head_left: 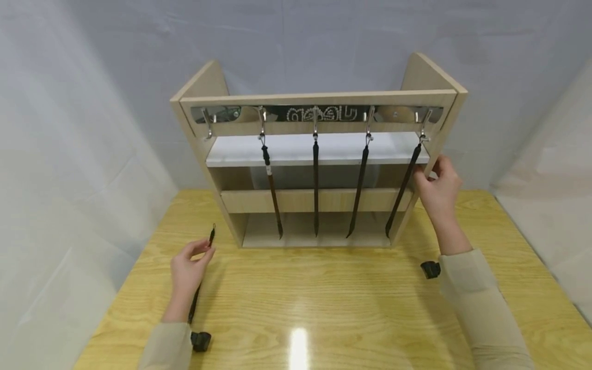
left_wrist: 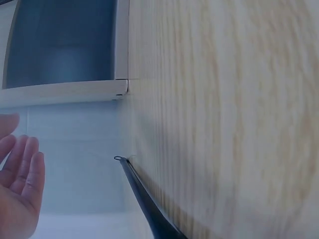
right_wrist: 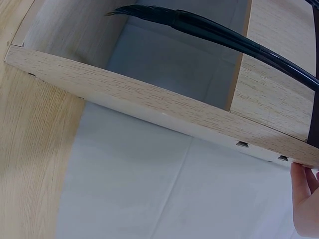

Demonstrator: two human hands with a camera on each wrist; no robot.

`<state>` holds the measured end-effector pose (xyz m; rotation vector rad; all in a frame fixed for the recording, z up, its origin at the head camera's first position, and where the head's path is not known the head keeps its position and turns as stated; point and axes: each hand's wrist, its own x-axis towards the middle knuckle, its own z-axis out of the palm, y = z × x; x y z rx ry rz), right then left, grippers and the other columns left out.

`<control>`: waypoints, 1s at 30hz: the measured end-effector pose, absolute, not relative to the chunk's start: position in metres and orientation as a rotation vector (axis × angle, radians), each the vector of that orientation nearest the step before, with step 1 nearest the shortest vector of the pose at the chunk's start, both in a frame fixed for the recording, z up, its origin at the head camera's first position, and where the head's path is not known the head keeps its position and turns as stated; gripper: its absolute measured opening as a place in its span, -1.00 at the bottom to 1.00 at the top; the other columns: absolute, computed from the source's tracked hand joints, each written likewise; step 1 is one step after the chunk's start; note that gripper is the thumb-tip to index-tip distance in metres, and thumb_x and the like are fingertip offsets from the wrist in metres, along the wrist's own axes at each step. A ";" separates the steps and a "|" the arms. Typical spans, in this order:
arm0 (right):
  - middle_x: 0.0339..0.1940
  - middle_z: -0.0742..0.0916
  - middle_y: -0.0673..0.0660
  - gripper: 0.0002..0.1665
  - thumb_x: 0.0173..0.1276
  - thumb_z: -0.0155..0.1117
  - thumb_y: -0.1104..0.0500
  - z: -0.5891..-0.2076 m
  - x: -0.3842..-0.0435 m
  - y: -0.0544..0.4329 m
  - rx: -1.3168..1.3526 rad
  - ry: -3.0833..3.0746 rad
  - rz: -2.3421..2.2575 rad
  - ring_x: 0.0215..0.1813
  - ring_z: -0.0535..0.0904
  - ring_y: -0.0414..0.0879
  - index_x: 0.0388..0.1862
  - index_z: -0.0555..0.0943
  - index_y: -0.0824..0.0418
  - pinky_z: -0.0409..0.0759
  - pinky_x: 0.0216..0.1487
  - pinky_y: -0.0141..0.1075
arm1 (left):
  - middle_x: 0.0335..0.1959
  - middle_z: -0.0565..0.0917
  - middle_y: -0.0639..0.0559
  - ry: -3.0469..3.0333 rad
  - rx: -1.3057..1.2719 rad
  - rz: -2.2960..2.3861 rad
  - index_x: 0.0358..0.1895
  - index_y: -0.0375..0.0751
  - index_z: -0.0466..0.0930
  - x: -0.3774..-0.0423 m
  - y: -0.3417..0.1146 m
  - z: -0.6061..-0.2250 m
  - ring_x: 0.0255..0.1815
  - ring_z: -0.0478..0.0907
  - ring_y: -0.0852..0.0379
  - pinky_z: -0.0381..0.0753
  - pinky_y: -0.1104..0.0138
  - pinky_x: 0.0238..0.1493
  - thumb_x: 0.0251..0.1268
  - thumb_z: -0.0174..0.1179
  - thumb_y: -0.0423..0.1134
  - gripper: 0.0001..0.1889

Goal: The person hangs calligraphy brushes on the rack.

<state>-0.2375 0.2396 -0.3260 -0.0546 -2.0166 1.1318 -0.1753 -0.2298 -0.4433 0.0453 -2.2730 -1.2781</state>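
My left hand (head_left: 188, 267) is over the table's left side, fingers loosely bent, above a dark calligraphy brush (head_left: 196, 299) with a hanging loop. In the left wrist view a gap separates that hand (left_wrist: 20, 179) from the brush (left_wrist: 147, 204), which lies along the tabletop. My right hand (head_left: 439, 187) grips the right side panel of a wooden shelf rack (head_left: 314, 200); its thumb is partly hidden in the right wrist view. Several brushes hang tips down from the rack's metal hook strip (head_left: 226, 114), and the leftmost hook (head_left: 206, 123) is bare.
The rack stands upright toward the back of the wood-grain table (head_left: 314, 288). White and grey sheeting (head_left: 115, 103) covers the back and sides. Nearest the right hand hangs the rightmost brush (head_left: 403, 190), slanting across the panel's front.
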 end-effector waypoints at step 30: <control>-0.29 0.61 0.24 -0.67 0.10 0.15 0.30 -0.326 -0.238 0.240 -0.054 -2.021 1.123 -0.21 0.55 -0.01 -0.13 0.49 0.44 0.44 -0.36 -0.66 | -0.15 0.51 -0.43 -2.696 0.181 -1.140 -0.09 -0.53 0.44 -0.179 -0.262 -0.456 -0.18 0.50 -0.24 0.56 0.08 -0.22 0.06 0.17 -0.40 -0.66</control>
